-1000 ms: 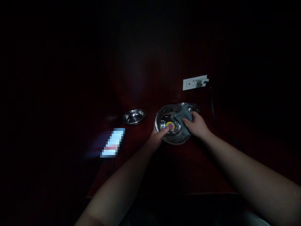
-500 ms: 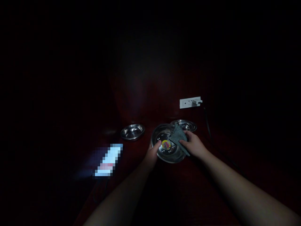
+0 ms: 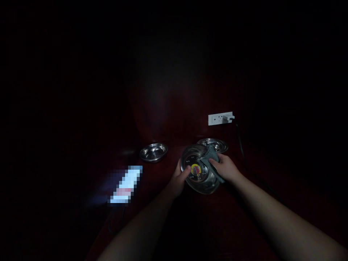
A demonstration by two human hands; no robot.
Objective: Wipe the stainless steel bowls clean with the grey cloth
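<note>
In a very dark scene, my left hand (image 3: 178,179) grips the left rim of a shiny steel bowl (image 3: 199,181) that bears a round yellow sticker (image 3: 195,169) inside; the thumb lies over the rim. The bowl is tilted towards me. My right hand (image 3: 225,168) presses a grey cloth (image 3: 208,157) against the bowl's right inner side, fingers closed on the cloth.
A second steel bowl (image 3: 153,151) sits to the left and a third (image 3: 214,144) just behind the held one, all on a dark red table (image 3: 168,119). A white power strip (image 3: 219,118) with a plug and black cable lies behind. A bright blurred rectangle (image 3: 125,184) lies at left.
The view dropped between the first two frames. Since then the held bowl has tilted further up towards me and shifted slightly right, with the cloth moving along its right side.
</note>
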